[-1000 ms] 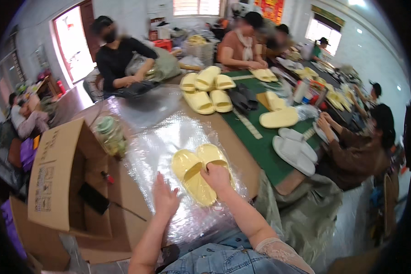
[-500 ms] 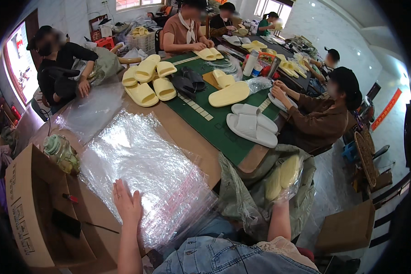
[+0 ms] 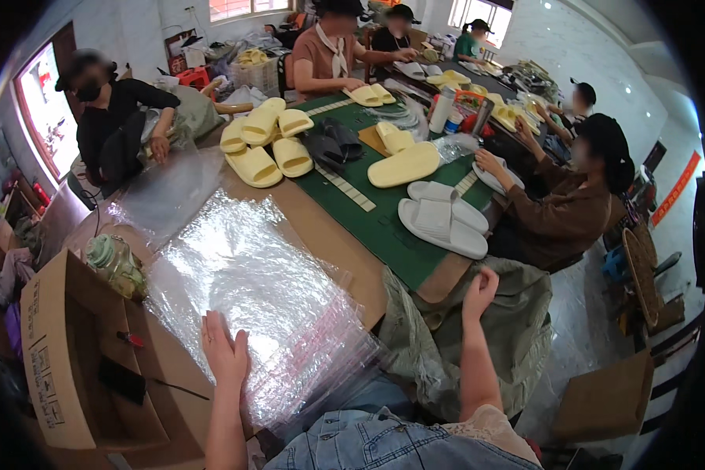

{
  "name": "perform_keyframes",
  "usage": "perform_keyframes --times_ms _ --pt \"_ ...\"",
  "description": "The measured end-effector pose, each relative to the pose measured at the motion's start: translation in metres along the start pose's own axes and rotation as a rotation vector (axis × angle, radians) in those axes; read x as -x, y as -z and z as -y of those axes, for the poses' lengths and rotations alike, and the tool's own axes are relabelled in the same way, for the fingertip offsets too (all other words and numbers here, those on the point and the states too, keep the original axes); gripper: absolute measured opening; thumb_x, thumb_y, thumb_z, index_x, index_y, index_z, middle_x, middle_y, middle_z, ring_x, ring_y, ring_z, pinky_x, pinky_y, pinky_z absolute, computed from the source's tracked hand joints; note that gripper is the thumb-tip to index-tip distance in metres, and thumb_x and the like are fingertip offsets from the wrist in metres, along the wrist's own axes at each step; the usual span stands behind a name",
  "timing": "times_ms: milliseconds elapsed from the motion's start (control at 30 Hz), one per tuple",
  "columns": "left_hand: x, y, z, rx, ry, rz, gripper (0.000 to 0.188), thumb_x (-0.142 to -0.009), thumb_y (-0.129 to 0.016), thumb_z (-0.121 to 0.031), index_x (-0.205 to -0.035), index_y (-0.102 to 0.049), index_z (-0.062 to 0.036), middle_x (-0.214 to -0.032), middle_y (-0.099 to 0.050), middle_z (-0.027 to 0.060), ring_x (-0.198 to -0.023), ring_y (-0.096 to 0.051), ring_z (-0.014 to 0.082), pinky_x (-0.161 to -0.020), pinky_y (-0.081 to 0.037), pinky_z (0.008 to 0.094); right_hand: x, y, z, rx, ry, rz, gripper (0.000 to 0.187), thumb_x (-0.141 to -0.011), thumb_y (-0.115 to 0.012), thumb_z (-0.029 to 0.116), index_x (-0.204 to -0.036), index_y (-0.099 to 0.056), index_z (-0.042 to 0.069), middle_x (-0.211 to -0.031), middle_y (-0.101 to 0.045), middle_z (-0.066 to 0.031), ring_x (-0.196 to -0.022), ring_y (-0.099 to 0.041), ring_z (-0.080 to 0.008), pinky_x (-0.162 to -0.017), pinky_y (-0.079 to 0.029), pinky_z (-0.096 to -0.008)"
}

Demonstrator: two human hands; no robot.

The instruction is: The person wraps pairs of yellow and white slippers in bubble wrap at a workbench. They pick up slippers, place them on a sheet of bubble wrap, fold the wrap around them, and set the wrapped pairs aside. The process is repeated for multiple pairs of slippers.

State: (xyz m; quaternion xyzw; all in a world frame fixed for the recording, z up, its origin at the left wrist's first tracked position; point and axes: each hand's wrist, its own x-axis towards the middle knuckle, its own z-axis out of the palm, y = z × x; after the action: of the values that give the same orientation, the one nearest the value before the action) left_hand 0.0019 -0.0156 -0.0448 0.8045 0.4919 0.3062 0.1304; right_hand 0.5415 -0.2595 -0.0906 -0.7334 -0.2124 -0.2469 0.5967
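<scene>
Bags, clear, shiny and pink-edged, are piled centre-left, between a cardboard box, lower left, and a grey-green sack, lower right. Left hand is laid straight-fingered on them, right hand half-curled over the sack, both empty.
</scene>
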Motion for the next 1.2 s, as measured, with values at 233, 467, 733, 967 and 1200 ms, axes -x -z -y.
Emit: perform_keyframes --times_ms 233,467,733,967,1200 --pt "0.003 -0.002 0.004 -0.027 0.026 0.013 0.071 -0.092 -0.067 -0.032 -0.148 -0.042 0.0045 -0.154 -0.039 0.0307 -0.144 -0.034 0.0473 -0.121 -0.023 0.0533 -0.117 -0.126 0.017 0.317 0.100 0.578 0.065 -0.081 -0.064 0.004 -0.145 -0.047 0.000 -0.143 -0.053 -0.0240 -0.134 -0.048 -0.0405 -0.113 -0.038 -0.0444" --pt "0.000 0.005 -0.008 -0.013 0.071 0.023 0.071 -0.093 -0.064 -0.041 -0.145 -0.045 0.0044 -0.152 -0.038 0.0359 -0.145 -0.032 0.0484 -0.121 -0.022 0.0539 -0.119 -0.173 -0.011 0.393 0.116 0.730 0.042 -0.087 -0.064 0.015 -0.126 -0.059 0.000 -0.115 -0.063 -0.0302 -0.110 -0.059 -0.0493 -0.093 -0.047 -0.0510" --pt "0.002 0.022 -0.014 -0.028 -0.282 0.099 0.069 -0.089 -0.071 -0.041 -0.142 -0.051 -0.0012 -0.150 -0.047 0.0248 -0.140 -0.041 0.0443 -0.118 -0.030 0.0518 -0.021 -0.108 0.066 0.474 0.181 0.725 0.036 -0.084 -0.067 0.023 -0.091 -0.062 -0.012 -0.099 -0.063 -0.0307 -0.096 -0.060 -0.0492 -0.086 -0.047 -0.0522" --pt "0.015 0.011 -0.024 0.017 -0.346 0.284 0.058 -0.093 -0.064 -0.042 -0.141 -0.056 -0.0097 -0.151 -0.048 0.0194 -0.144 -0.039 0.0389 -0.120 -0.031 0.0471 0.010 -0.064 0.066 0.360 0.149 0.717 0.026 -0.081 -0.065 0.015 -0.077 -0.056 -0.009 -0.087 -0.058 -0.0282 -0.081 -0.056 -0.0477 -0.073 -0.044 -0.0515" --pt "0.003 0.012 -0.032 0.282 -0.156 0.329 0.040 -0.103 -0.052 -0.027 -0.137 -0.061 -0.0075 -0.146 -0.054 0.0190 -0.144 -0.040 0.0383 -0.120 -0.031 0.0471 0.038 -0.020 0.164 -0.304 0.199 0.811 0.033 -0.087 -0.065 0.012 -0.115 -0.067 -0.006 -0.110 -0.070 -0.0192 -0.105 -0.066 -0.0351 -0.090 -0.049 -0.0386"
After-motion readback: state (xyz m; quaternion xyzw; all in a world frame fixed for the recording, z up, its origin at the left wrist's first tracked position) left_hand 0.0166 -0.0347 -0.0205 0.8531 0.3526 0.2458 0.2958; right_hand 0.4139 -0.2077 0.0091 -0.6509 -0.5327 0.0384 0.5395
